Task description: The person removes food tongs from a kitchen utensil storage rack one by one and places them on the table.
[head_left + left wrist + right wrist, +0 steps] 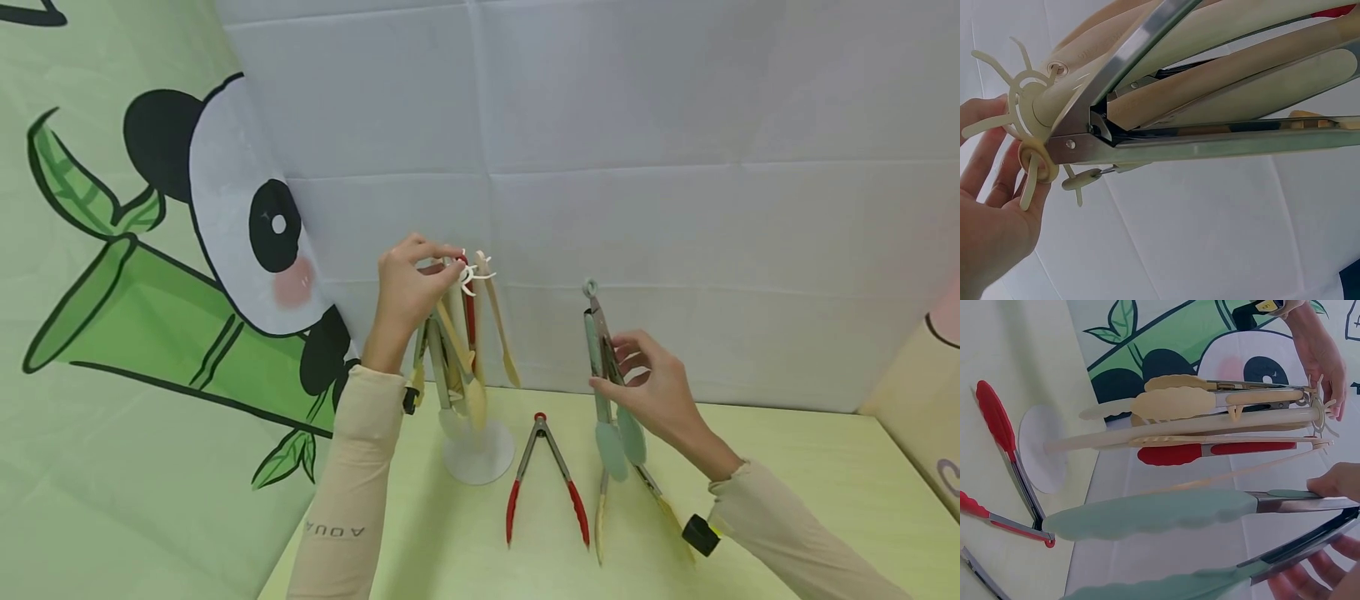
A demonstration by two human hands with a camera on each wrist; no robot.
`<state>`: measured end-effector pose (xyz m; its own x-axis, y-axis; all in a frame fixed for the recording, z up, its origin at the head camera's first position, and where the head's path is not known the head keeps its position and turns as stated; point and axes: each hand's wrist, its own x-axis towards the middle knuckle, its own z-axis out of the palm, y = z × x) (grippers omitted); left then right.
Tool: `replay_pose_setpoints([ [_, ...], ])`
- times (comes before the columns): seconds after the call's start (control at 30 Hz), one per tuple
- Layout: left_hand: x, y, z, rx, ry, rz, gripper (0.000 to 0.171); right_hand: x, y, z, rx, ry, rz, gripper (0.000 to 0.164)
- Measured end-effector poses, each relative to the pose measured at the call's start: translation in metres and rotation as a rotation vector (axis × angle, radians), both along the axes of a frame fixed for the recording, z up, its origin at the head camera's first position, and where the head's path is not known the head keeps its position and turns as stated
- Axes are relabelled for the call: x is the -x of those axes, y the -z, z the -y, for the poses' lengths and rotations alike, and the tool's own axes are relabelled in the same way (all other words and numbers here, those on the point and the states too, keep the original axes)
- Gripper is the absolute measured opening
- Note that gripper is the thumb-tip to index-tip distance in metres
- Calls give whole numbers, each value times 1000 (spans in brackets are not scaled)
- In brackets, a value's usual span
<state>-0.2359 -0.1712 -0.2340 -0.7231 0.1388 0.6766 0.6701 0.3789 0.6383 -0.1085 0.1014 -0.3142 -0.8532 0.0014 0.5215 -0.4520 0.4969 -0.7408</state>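
My left hand (pixel 408 287) pinches the hooked top of a white utensil stand (pixel 480 458). In the left wrist view its fingers are at the hook ring (pixel 1015 103). Several tongs and utensils hang around the post, among them beige tongs (pixel 1172 402), red tongs (pixel 1169 454) and a thin tan utensil (pixel 497 312). To the right of the stand, my right hand (pixel 656 383) holds mint-green tongs (pixel 611 450) between thumb and fingers. Their ring end points up, the spread mint tips down.
Spread red-handled tongs (pixel 513 504) lie on the pale yellow table (pixel 810 500) between the stand and my right hand. Yellow-tipped tongs (pixel 601 525) lie below the mint pair. A white cloth (pixel 675 233) hangs behind, and a panda-print cloth (pixel 150 317) at the left.
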Motion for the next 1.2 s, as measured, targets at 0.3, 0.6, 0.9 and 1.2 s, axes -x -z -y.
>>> replay_pose_setpoints([
  [0.3,0,0,0,-5,-5,0,14,21,38,-31,-26,34,-11,45],
  [0.6,0,-3,-1,-3,-4,-2,13,14,43,-46,-71,76,12,44],
  [0.9,-1,-3,2,11,-23,11,14,7,51,-59,-97,125,55,44],
  [1.2,-1,-4,0,19,-23,34,14,2,62,-72,-127,155,52,43],
])
